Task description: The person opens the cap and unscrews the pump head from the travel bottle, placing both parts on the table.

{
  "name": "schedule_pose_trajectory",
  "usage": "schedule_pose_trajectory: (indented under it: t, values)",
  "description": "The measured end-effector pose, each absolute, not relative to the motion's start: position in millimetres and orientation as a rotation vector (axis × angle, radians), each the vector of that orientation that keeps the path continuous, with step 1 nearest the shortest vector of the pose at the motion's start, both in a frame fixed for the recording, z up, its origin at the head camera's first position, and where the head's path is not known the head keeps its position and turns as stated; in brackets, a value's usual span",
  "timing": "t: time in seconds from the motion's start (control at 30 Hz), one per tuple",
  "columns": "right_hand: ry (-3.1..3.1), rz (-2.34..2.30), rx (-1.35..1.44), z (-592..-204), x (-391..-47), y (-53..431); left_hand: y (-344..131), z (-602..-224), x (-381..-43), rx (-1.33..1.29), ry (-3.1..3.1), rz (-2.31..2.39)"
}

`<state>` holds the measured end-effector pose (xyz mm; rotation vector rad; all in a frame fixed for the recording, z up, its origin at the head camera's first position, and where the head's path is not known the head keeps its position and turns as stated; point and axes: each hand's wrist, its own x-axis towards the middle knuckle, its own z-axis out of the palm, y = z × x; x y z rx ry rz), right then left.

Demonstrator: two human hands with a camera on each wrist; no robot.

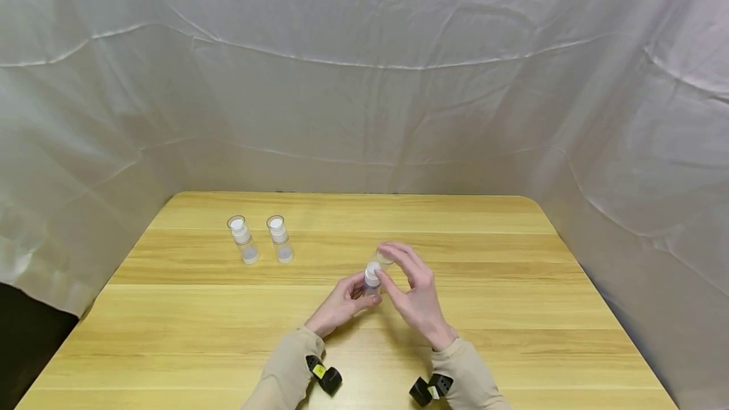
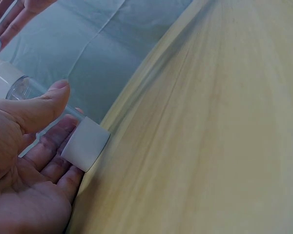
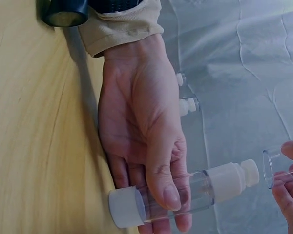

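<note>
Grey draped fabric (image 1: 364, 106) backs a yellow wood-grain tabletop (image 1: 512, 309), two clear-and-white plastic bottles (image 1: 242, 234) near its far left corner. Toward the near edge, the left hand (image 1: 340, 302) grips another bottle (image 1: 372, 274), seemingly steadying it, while the right hand (image 1: 418, 293) pinches a transparent tubular cap (image 1: 385, 258).

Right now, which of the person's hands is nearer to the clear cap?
The right. The right hand pinches the clear cap itself; the left hand grips the bottle, apart from the cap.

Three bottles (image 3: 202, 190), three clear caps (image 3: 278, 166)
</note>
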<state>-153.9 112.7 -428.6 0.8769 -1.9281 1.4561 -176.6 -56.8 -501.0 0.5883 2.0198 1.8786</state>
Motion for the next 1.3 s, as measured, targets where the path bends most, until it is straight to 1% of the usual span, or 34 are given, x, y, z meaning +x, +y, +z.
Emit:
schedule_pose_trajectory:
  t: [0.2,0.47,0.93,1.1,1.17,1.3]
  values:
    - [-1.879,1.461,0.905,-426,-156,118,-56,-500,-176,0.581,2.019,1.882]
    - [-1.894,1.451,0.851,-422,-161,130,-57,-499,-177,0.624,1.995,1.876]
    - [-1.94,1.296,0.609,-424,-176,162,-59,-500,-177,0.651,1.977,1.874]
    - [-1.934,1.276,0.57,-416,-174,166,-59,-499,-177,0.654,1.968,1.88]
    - [-1.953,1.257,0.539,-417,-175,169,-59,-498,-176,0.656,1.965,1.886]
    - [-2.009,1.255,0.465,-432,-184,181,-58,-498,-176,0.652,1.961,1.89]
